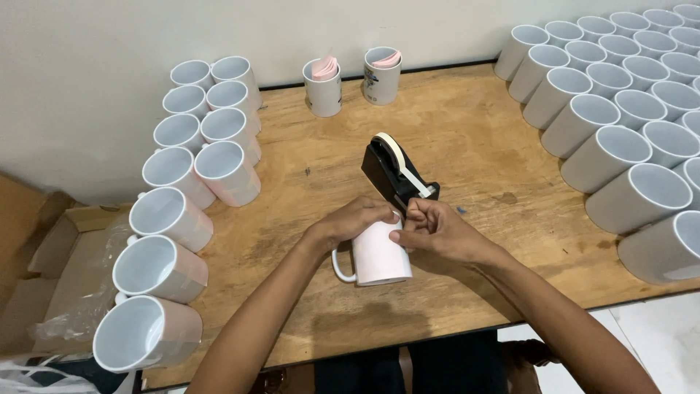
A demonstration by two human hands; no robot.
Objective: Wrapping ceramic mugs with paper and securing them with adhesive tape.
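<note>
A white mug [379, 257] wrapped in pale pink paper stands upside down near the table's front edge, its handle pointing left. My left hand [357, 219] grips the top of the mug. My right hand [434, 230] pinches at the mug's upper right edge, beside the strip of tape. Just behind the hands stands a black tape dispenser [394, 174] with a cream roll of tape, its tape strip running down toward my right fingers.
The wooden table [467, 138] holds several wrapped mugs [179, 219] along the left edge and several plain grey-white mugs [620, 138] at the right. Two mugs [323, 89] at the back hold pink paper sheets. A cardboard box [65, 277] sits at the lower left.
</note>
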